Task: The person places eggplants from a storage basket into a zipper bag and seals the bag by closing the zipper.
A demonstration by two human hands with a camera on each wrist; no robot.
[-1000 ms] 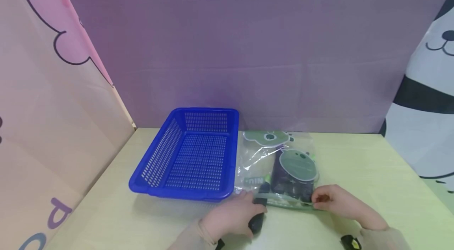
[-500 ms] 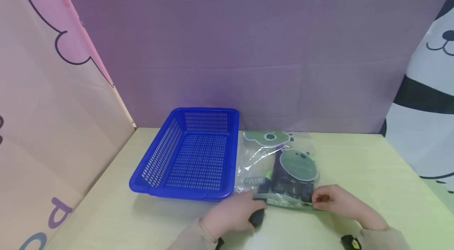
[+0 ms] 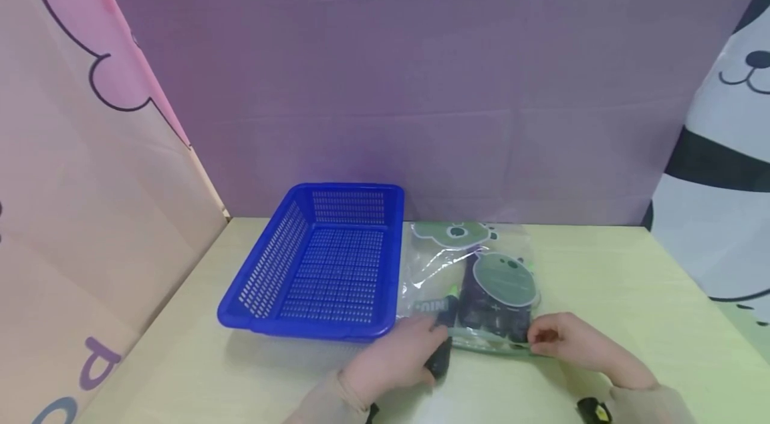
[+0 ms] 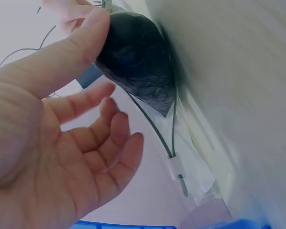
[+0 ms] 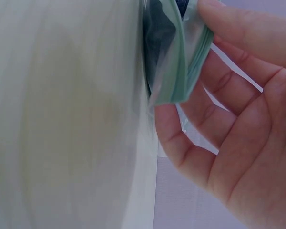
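Observation:
A clear zip bag point(image 3: 424, 260) with green cartoon animal prints lies on the table. My left hand point(image 3: 394, 354) holds a long, black, rounded thing point(image 3: 440, 358) with a light green tip. Its tip end lies inside the bag and its near end sticks out of the mouth. In the left wrist view this black thing point(image 4: 138, 59) has a shiny, crinkled surface, with the thumb on its side. My right hand point(image 3: 559, 336) pinches the right corner of the bag's mouth, where the green zip edge point(image 5: 178, 81) shows. Other dark, purplish things point(image 3: 478, 303) fill the bag's right half.
A blue plastic basket point(image 3: 309, 330) with slotted walls stands left of the bag, close beside it. A purple cloth backdrop point(image 3: 421, 76) rises behind the table point(image 3: 601, 290). A cord with a white stopper point(image 4: 176, 167) shows in the left wrist view.
The left hand has moved slightly forward, and the black thing has slid farther into the bag, with less of it outside. The right hand stays at the bag's corner.

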